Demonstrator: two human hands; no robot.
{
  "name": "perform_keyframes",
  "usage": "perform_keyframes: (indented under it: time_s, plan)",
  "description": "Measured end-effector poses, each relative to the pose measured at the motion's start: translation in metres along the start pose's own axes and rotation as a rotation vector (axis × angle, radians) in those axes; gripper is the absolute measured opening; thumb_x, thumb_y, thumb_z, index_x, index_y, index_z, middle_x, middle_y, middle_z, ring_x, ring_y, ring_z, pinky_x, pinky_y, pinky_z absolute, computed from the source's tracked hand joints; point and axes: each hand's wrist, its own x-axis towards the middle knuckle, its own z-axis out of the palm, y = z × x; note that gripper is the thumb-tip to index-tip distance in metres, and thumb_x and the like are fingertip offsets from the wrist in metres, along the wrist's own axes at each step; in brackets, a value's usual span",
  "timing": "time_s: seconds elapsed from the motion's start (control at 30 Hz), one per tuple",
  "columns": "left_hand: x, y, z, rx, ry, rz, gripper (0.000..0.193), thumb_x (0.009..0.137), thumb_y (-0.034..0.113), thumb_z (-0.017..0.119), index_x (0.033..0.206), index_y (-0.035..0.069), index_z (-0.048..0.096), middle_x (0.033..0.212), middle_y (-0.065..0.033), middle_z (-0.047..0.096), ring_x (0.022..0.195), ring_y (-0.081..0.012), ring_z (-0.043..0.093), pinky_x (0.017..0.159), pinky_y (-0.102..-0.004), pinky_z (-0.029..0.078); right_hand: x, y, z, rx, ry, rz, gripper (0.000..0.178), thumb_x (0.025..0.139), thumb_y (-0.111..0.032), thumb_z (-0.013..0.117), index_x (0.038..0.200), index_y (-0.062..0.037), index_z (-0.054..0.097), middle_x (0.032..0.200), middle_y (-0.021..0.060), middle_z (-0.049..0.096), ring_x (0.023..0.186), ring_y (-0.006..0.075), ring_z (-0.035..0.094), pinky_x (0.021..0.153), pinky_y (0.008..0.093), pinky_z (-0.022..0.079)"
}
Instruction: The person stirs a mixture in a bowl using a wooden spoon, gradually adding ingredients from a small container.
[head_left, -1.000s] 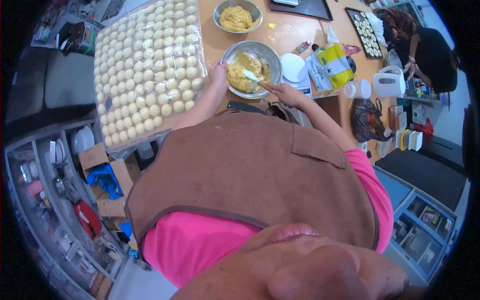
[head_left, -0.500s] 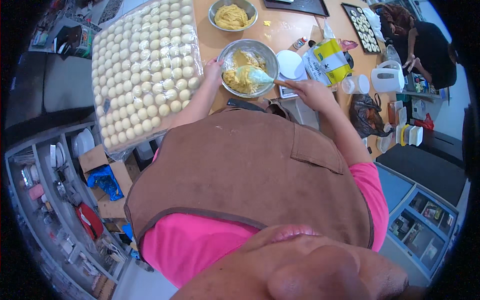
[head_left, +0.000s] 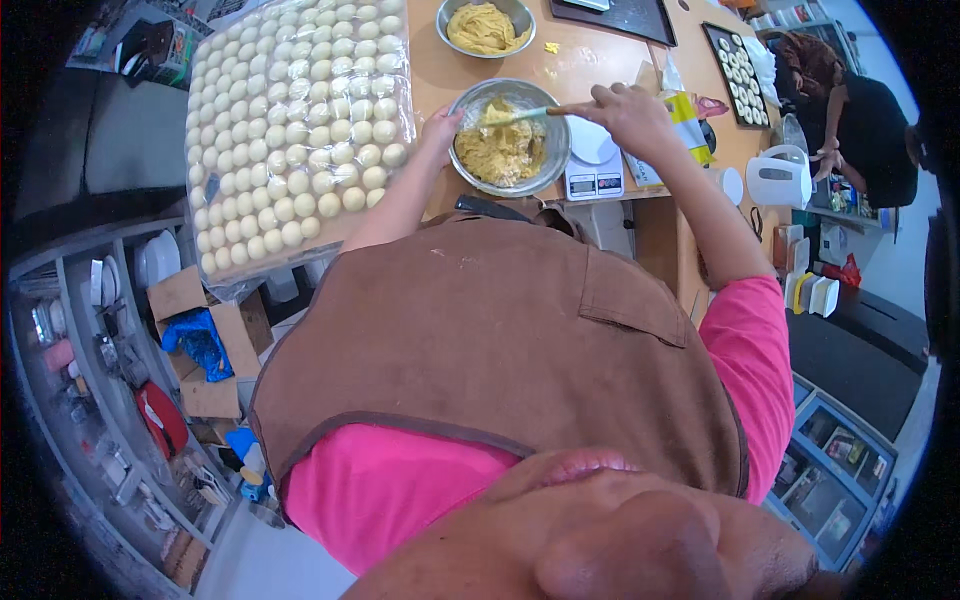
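Note:
In front of me a metal mixing bowl point(head_left: 562, 165) holds crumbly yellow dough point(head_left: 498, 158) with pale flour on it. My left hand point(head_left: 440, 132) is closed on the bowl's left rim. My right hand point(head_left: 622, 118), raised to the right of the bowl, grips the wooden handle of a spatula point(head_left: 535, 112). Its pale green blade reaches across to the far side of the bowl, its tip touching the dough. Just right of the bowl sits a white kitchen scale point(head_left: 594, 168). My right forearm partly hides a yellow and white bag point(head_left: 688, 125).
At the left, many dough balls point(head_left: 290, 120) lie under clear plastic. A second bowl point(head_left: 478, 50) of smooth yellow dough stands farther back. A dark tray of small pastries point(head_left: 738, 75) and a white jug point(head_left: 778, 180) are at the right. Another person point(head_left: 860, 140) is beyond them.
My right hand has risen and moved away from me, swinging the spatula from the bowl's right side to its far side. The dough is turned over. My view has shifted slightly.

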Motion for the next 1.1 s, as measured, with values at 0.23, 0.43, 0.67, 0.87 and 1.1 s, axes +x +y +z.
perform_keyframes:
  time_s: [0.23,0.43,0.67,0.87,1.1]
  plan:
    - [0.007,0.005,0.002,0.028,-0.009,-0.021,0.023,0.090,0.009,0.049,0.110,0.000,0.056,0.098,-0.0063,0.062,0.084,-0.0156,0.059,0.077,-0.0288,0.049,0.045,0.017,0.013,-0.033,-0.149,-0.081,0.039,0.082,-0.012,0.049,0.115,-0.0321,0.058,0.092,0.0030,0.057,0.080,0.0192,0.062,0.064,0.0315,0.051]
    - [0.014,-0.007,0.000,0.104,0.108,0.081,0.021,0.087,0.008,0.054,0.105,0.000,0.060,0.095,-0.0052,0.064,0.081,-0.0133,0.059,0.074,-0.0266,0.048,0.032,0.021,0.008,0.046,-0.444,-0.025,0.034,0.083,-0.013,0.048,0.111,-0.0269,0.061,0.095,0.0085,0.062,0.081,0.0265,0.064,0.068,0.0367,0.053]
    - [0.010,-0.002,0.011,0.121,0.167,0.070,0.022,0.087,0.008,0.055,0.107,0.001,0.060,0.097,-0.0048,0.064,0.084,-0.0129,0.059,0.076,-0.0257,0.048,-0.004,0.030,0.061,0.697,-0.679,-0.185,0.049,0.075,-0.004,0.057,0.122,-0.0142,0.054,0.096,0.0146,0.063,0.086,0.0296,0.061,0.075,0.0394,0.048]
    - [0.025,-0.022,-0.013,-0.120,0.129,0.035,0.024,0.085,0.004,0.056,0.109,0.000,0.057,0.097,-0.0065,0.063,0.085,-0.0134,0.059,0.077,-0.0259,0.049,-0.037,-0.013,0.099,1.264,-0.863,0.159,0.046,0.078,-0.008,0.056,0.124,-0.0167,0.054,0.058,-0.0037,0.046,0.044,0.0062,0.040,0.039,0.0225,0.036]
    - [-0.008,-0.002,0.010,-0.200,0.146,-0.049,0.017,0.088,0.009,0.052,0.103,0.001,0.053,0.094,-0.0075,0.060,0.084,-0.0169,0.058,0.078,-0.0303,0.048,-0.056,-0.108,0.124,1.899,-0.604,0.601,0.041,0.083,-0.009,0.054,0.124,-0.0142,0.054,0.064,-0.0046,0.046,0.047,0.0052,0.038,0.041,0.0208,0.033]
